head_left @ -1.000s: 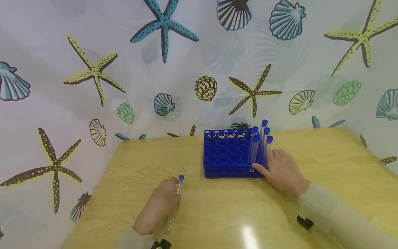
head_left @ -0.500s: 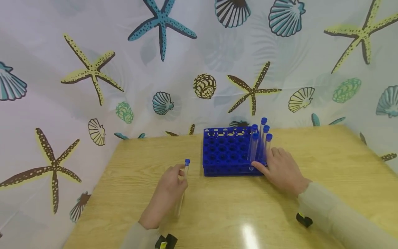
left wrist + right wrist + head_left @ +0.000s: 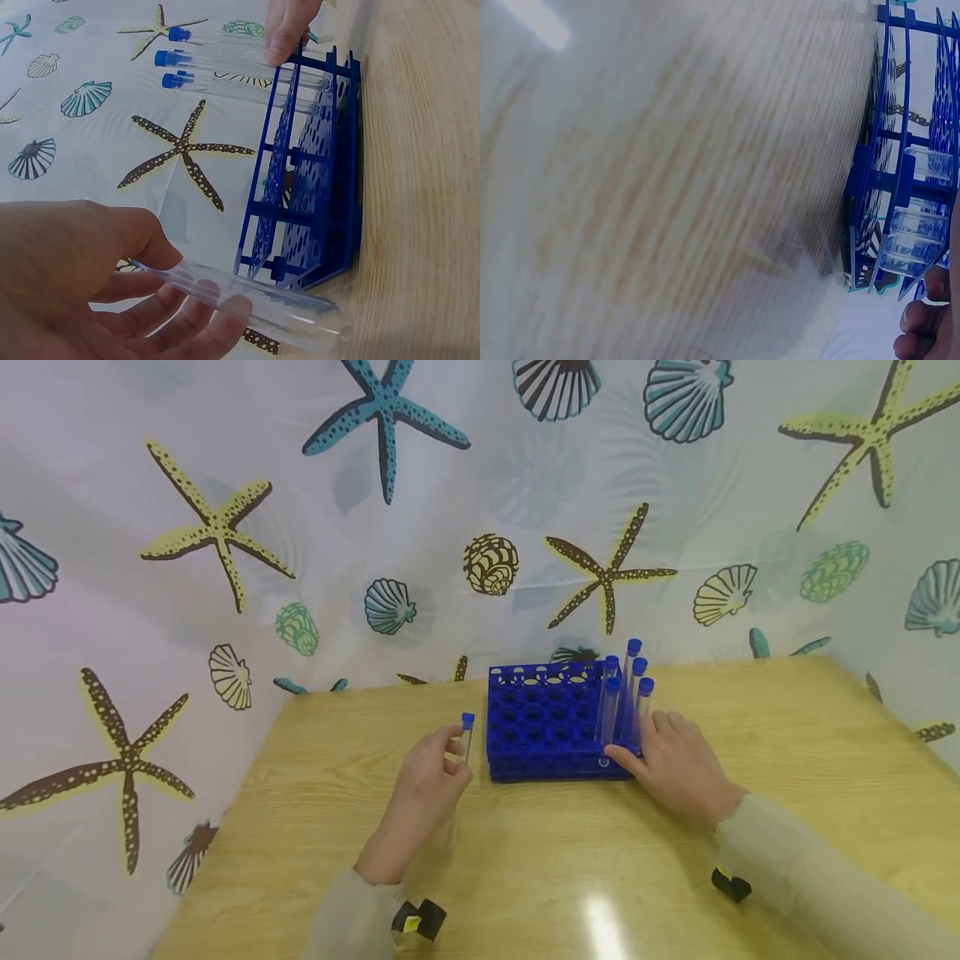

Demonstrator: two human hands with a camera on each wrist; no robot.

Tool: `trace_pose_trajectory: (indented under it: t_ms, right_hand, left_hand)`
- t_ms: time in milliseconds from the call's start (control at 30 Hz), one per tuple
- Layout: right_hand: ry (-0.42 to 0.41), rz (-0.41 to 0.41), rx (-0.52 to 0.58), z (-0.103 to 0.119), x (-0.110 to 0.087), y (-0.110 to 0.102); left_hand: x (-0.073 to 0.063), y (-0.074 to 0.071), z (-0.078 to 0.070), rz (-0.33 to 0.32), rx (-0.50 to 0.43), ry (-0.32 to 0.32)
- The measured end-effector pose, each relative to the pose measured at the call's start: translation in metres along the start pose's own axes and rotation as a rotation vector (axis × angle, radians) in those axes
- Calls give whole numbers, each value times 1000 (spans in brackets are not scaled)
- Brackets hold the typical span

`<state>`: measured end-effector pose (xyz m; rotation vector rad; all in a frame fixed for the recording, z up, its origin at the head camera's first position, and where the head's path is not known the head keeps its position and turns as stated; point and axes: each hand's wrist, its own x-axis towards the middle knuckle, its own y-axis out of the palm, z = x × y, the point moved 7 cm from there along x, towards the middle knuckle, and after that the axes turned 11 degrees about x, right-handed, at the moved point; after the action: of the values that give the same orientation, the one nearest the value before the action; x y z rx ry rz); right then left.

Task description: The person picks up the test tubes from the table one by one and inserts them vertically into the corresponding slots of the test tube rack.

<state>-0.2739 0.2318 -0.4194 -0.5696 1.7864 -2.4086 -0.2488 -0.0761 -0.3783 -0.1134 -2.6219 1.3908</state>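
Note:
My left hand [image 3: 429, 781] pinches a clear test tube [image 3: 289, 311] with a blue cap [image 3: 468, 720], thumb on one side and fingers along the other. The tube stands nearly upright in the head view, just left of a blue test tube rack [image 3: 536, 767]. In the left wrist view its rounded bottom is near the rack's end. My right hand [image 3: 681, 772] grips the rack's right end, thumb at the front corner and fingers at the side. Several capped test tubes [image 3: 611, 714] stand in the rack's right-hand holes, beside that hand. The holes farther left hold no tubes.
The rack stands on a light wooden table [image 3: 540, 877], toward its back edge. Behind and at the sides hangs a white cloth [image 3: 435, 535] printed with starfish and shells. Black straps sit on both wrists.
The left hand has moved up and to the right with the test tube, which has gone from leaning to nearly upright, closer to the rack. The right hand has kept its hold.

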Motion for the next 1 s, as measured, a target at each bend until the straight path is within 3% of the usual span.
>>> trace_pose_trajectory:
  t_ms: [167, 400, 700, 1000]
  right_hand:
    - [17, 18, 15, -4, -3, 3]
    - [7, -3, 15, -2, 0, 2]
    - [-2, -8, -1, -2, 1, -1]
    - [-10, -15, 2, -1, 0, -1]
  left_hand:
    - [7, 0, -10, -7, -32, 1]
    - [19, -4, -28, -76, -95, 9]
    - [35, -6, -57, -145, -107, 114]
    - [48, -5, -85, -154, -150, 204]
